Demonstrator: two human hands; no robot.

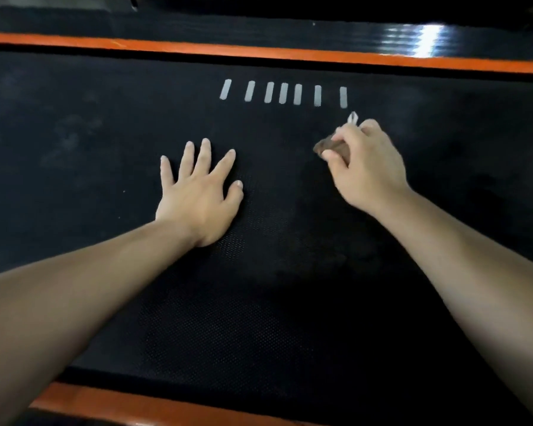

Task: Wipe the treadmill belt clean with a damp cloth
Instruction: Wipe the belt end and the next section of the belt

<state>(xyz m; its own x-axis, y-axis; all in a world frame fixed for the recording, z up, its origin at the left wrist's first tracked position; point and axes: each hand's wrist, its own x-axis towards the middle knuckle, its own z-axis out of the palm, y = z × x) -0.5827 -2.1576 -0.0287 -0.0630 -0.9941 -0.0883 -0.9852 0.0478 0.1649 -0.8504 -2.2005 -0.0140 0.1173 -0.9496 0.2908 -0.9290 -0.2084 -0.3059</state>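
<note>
Left part of the belt: the treadmill belt [274, 302] is looking grey here, with pale dusty patches [71, 139]. I am guessing this part is waiting for a wipe.
Left hand: the left hand [197, 195] is lying flat on the belt with its fingers spread wide. It is holding nothing and seems to be leaning there.
Middle of the belt: this part is looking darker, so I am thinking some wiping is done here. The light is dim, so I am not sure.
White marks: a row of little white marks [283, 93] is sitting on the far side of the belt, near the far orange strip [259, 53].
Cloth: the cloth [331, 146] is bunched up small, poking out of the right hand, near the last white mark. I cannot tell if it is touching the belt.
Right hand: the right hand [368, 167] is curling its fingers round the cloth and gripping it.
Right part of the belt: it is looking dark, with a faint haze.
How far along: I am judging the job as partway, with the dusty left side left to do.
</note>
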